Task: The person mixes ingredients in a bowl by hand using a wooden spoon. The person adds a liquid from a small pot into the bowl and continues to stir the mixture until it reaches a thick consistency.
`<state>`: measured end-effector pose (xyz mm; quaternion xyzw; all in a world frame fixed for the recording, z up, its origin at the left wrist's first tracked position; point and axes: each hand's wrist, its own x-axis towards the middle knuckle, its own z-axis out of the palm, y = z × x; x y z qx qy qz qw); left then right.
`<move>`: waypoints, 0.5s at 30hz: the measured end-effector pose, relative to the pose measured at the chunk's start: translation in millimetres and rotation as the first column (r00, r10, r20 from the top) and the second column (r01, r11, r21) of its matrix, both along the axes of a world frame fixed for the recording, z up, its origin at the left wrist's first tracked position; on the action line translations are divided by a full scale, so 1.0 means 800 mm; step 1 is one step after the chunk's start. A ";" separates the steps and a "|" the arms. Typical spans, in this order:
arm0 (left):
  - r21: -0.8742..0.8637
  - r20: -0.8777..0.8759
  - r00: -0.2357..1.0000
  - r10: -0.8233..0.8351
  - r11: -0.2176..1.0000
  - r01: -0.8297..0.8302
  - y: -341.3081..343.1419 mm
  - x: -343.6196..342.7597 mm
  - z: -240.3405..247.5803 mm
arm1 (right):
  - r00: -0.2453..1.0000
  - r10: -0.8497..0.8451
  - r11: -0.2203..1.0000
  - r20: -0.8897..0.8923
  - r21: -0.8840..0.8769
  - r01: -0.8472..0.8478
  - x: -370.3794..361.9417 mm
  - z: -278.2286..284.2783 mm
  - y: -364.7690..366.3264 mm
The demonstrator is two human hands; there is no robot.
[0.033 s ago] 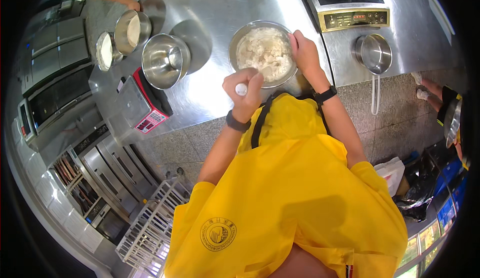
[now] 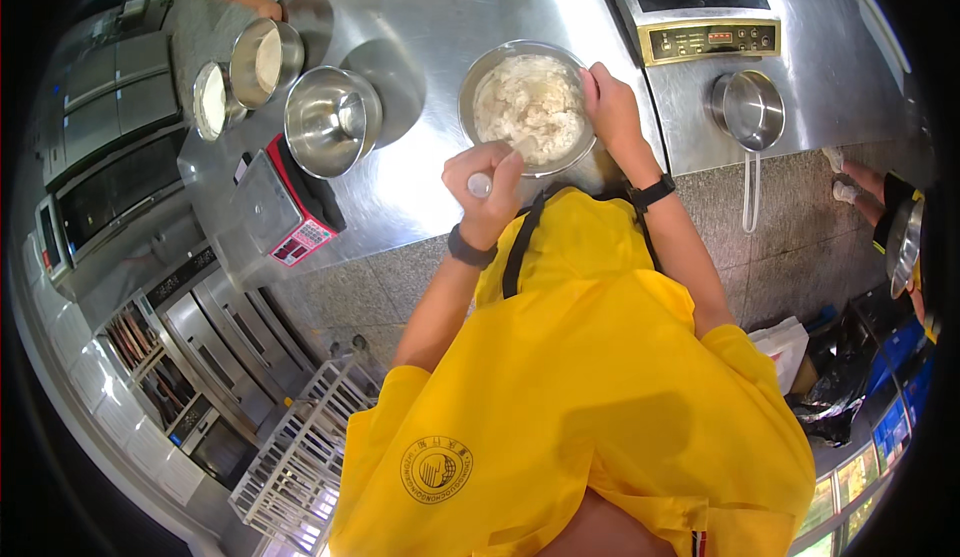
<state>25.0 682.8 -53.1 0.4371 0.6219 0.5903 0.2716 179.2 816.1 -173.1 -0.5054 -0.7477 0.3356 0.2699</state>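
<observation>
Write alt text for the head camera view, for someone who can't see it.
A person in a yellow apron works at a steel counter: the left hand grips a white-handled tool in a steel bowl of pale dough, while the right hand holds its rim. An empty bowl sits left.

At the centre top of the frame a silver steel mixing bowl (image 2: 528, 107) holds off-white, lumpy dough (image 2: 530, 102), standing on a shiny grey steel bench (image 2: 430, 187), and the white handle end of a utensil (image 2: 480, 185) shows just below it. The apron (image 2: 590, 397) filling the lower frame is bright yellow with black straps and a dark round emblem, and both wristbands are black. At left sit a red-and-grey kitchen scale (image 2: 285, 212) and an empty silver bowl (image 2: 330, 122); the induction cooker (image 2: 705, 7) at upper right is black-topped with a gold panel.
</observation>
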 end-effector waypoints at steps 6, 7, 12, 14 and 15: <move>0.127 -0.150 0.974 0.168 0.980 -0.150 0.005 -0.023 -0.021 | 0.999 0.038 0.999 0.003 0.020 -0.038 0.002 0.011 -0.001; 0.096 -0.122 0.979 0.161 0.984 -0.149 0.015 -0.024 -0.019 | 0.999 0.034 0.999 -0.004 -0.002 -0.034 0.002 0.012 -0.001; 0.108 -0.088 0.972 0.217 0.972 -0.208 0.073 -0.024 -0.004 | 0.999 0.045 0.999 0.009 0.010 -0.045 0.004 0.010 0.001; 0.080 -0.059 0.971 0.234 0.970 -0.229 0.085 -0.018 -0.004 | 0.999 0.052 0.998 0.008 0.028 -0.053 0.004 0.012 0.001; 0.071 -0.019 0.974 0.225 0.972 -0.223 0.090 -0.016 -0.008 | 0.999 0.047 0.999 0.018 -0.001 -0.047 0.004 0.014 0.001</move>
